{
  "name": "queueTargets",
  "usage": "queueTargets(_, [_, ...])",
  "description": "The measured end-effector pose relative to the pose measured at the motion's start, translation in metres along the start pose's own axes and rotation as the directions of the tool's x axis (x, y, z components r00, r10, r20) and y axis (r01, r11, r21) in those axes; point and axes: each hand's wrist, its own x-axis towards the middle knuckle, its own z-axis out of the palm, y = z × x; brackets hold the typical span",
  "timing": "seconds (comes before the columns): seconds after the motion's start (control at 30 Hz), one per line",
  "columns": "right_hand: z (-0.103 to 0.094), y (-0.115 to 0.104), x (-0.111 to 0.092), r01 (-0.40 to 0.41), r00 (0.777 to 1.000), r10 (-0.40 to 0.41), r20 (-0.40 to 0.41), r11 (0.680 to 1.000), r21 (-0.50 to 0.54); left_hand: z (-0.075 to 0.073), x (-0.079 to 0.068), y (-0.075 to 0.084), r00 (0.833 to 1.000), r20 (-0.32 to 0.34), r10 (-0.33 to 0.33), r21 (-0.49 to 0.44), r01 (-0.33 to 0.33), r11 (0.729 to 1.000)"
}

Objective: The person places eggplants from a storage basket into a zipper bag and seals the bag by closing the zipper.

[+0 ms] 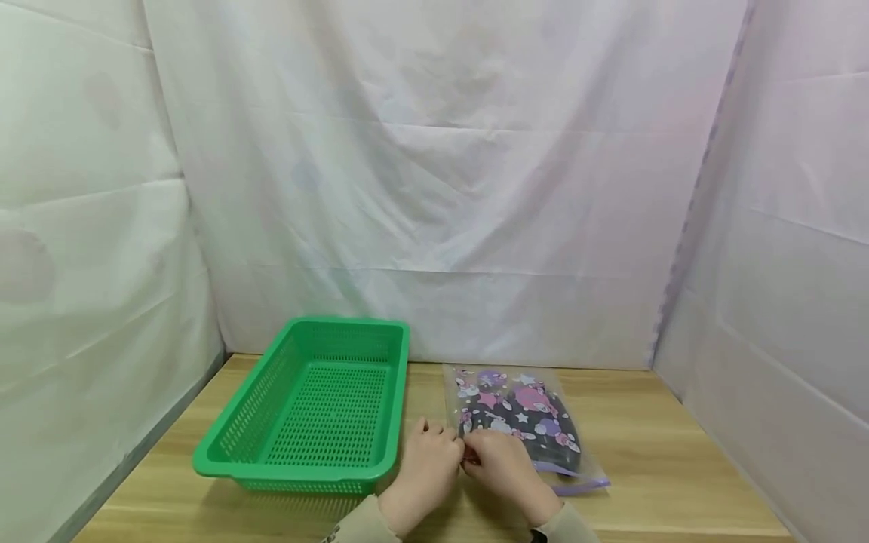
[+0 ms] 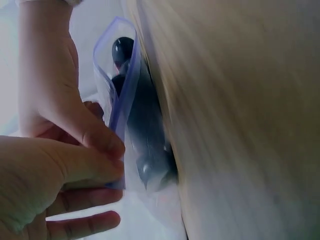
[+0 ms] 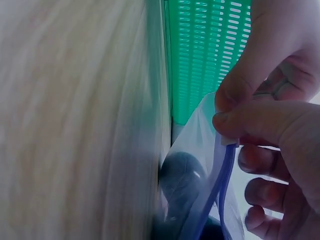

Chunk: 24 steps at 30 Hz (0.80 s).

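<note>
A clear zip bag printed with pink, purple and white cartoon figures and stars lies on the table, dark rounded items inside it. Its purple zip edge faces the person and gapes toward the right end. At the left end of that edge, my left hand pinches the bag's corner between thumb and fingers. Right beside it, my right hand pinches the zip strip. The two thumbs meet in the right wrist view, with a small whitish slider just under them.
A green perforated plastic basket stands on the wooden table, close to the left of the hands. White cloth hangs behind the table and along both sides.
</note>
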Motion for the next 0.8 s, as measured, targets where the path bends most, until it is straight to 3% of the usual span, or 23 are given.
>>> queueTargets(0.17, [-0.0001,-0.0015,0.0014,0.026,0.998,-0.028,-0.052,0.999,-0.042,-0.0029,-0.0005,-0.0007,0.999,-0.036,-0.022,-0.011,0.022,1.000])
queueTargets(0.4, [-0.0022,-0.0034,-0.0036,-0.005,1.000,0.005,0.001,0.999,-0.031,-0.0051,-0.0016,0.0003,0.997,0.076,0.013,-0.014,-0.012,1.000])
queueTargets(0.6, [-0.0036,-0.0012,-0.0029,-0.016,0.999,0.014,-0.032,0.998,-0.059,-0.0041,0.0029,-0.0008,0.999,0.026,0.033,0.021,-0.034,0.999])
queueTargets(0.8, [-0.0059,0.0007,-0.0045,0.015,1.000,-0.016,-0.020,0.997,-0.073,-0.0053,0.0013,0.0002,0.997,0.064,0.032,0.016,-0.034,0.999])
